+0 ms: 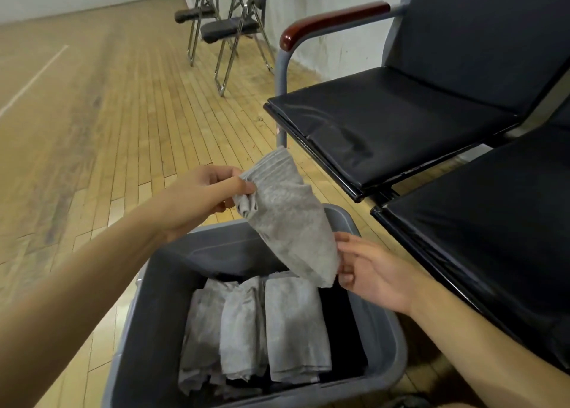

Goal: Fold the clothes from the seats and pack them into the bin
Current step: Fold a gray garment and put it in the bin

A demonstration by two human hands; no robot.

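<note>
A folded grey garment [287, 219] hangs over the grey plastic bin [160, 287] on the floor. My left hand [206, 194] pinches its upper edge between thumb and fingers. My right hand [367, 268] holds its lower right corner, fingers curled at the cloth's edge. Inside the bin stand three folded grey garments [268, 327] side by side, with dark cloth beside and under them.
Black padded seats [385, 130] joined in a row stand to the right, with a wooden armrest [333, 19]. Both seats in view are bare. Two folding metal chairs [228, 28] stand by the far wall. The floor is wood planks.
</note>
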